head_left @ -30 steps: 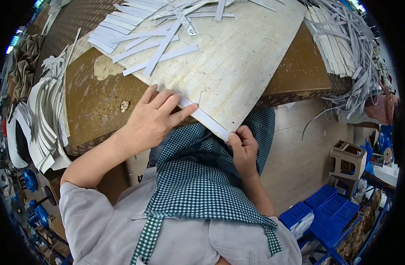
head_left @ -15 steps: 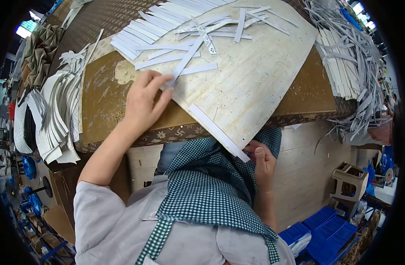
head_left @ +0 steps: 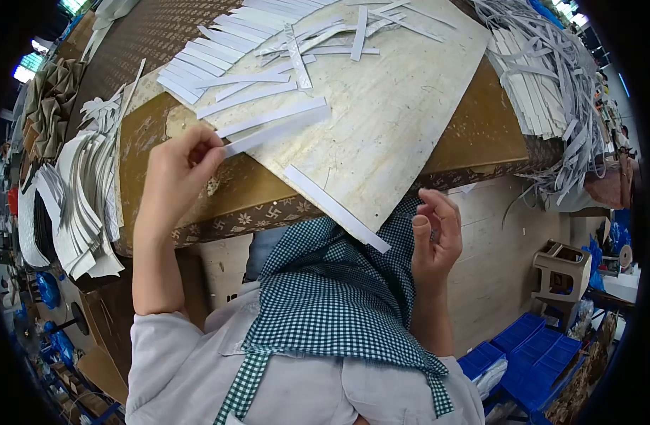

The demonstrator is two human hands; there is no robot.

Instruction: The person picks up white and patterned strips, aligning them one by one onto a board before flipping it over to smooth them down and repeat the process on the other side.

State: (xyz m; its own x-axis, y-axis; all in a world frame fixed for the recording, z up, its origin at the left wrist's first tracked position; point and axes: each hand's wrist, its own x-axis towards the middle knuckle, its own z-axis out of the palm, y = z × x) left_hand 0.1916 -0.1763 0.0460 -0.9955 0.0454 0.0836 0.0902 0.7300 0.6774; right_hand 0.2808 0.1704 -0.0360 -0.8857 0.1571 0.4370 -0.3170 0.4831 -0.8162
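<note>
A white strip (head_left: 279, 133) is pinched at its left end between the thumb and fingers of my left hand (head_left: 187, 166), over the board's left edge. My right hand (head_left: 437, 237) is raised off the board's near corner, fingers apart and curled, holding nothing. The pale, stained board (head_left: 381, 120) lies slanted on the table and juts past its front edge. One white strip (head_left: 335, 207) lies along the board's near left edge. More loose strips (head_left: 254, 98) are scattered over the upper part, beside a fanned row of white strips (head_left: 197, 60).
Stacked pale pieces (head_left: 84, 205) hang at the table's left edge. Bundled strips (head_left: 527, 85) and a grey tangle (head_left: 573, 92) lie at the right. A plastic stool (head_left: 562, 276) and blue crates (head_left: 530, 361) stand on the floor at the lower right.
My left hand has moved left and down, with a strip now lifted in its fingers. My right hand has come away from the board's corner and opened. The whole view has shifted slightly.
</note>
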